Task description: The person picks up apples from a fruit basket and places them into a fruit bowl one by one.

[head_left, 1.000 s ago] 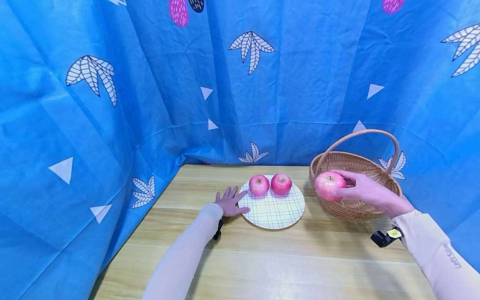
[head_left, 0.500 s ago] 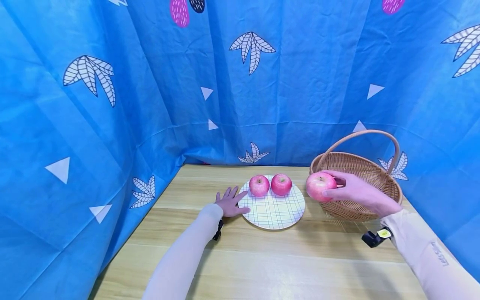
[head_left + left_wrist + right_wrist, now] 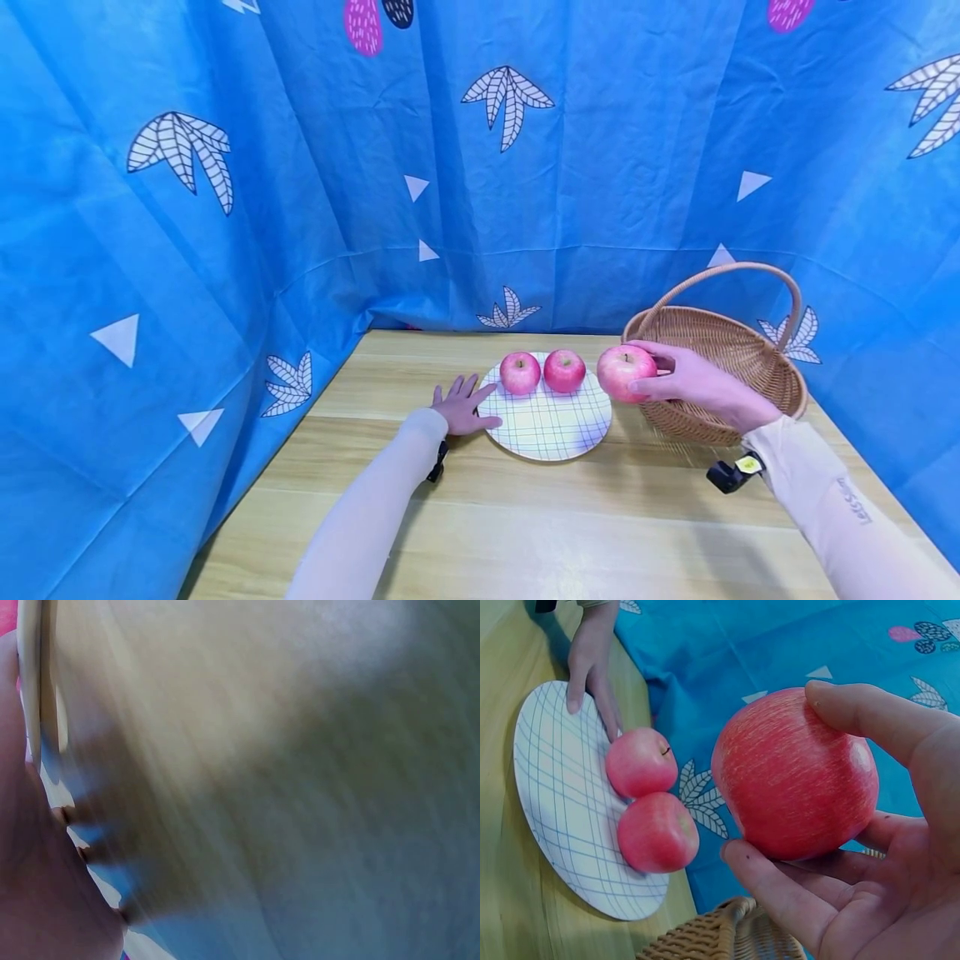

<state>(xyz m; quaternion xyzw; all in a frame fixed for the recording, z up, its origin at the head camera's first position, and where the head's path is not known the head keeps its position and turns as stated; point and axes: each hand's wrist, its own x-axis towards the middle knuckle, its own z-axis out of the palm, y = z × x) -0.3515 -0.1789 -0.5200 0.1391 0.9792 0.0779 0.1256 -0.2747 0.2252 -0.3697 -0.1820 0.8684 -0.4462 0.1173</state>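
My right hand (image 3: 686, 381) holds a red apple (image 3: 626, 373) in the air between the plate and the basket. In the right wrist view the thumb and fingers curl round that apple (image 3: 795, 776). Two more apples, a left one (image 3: 520, 372) and a right one (image 3: 564, 371), sit side by side at the back of a white checked plate (image 3: 551, 429). My left hand (image 3: 461, 408) lies with spread, straight fingers at the plate's left rim, thumb and a finger touching it. The left wrist view is mostly blurred tabletop.
A wicker basket (image 3: 705, 329) with a tall arched handle stands at the back right, partly behind my right hand. A blue patterned curtain (image 3: 600, 167) hangs behind and beside the wooden table (image 3: 525, 525).
My right hand has carried the held apple leftward, from in front of the basket to near the plate's right edge. The left hand, plate and its two apples have stayed put.
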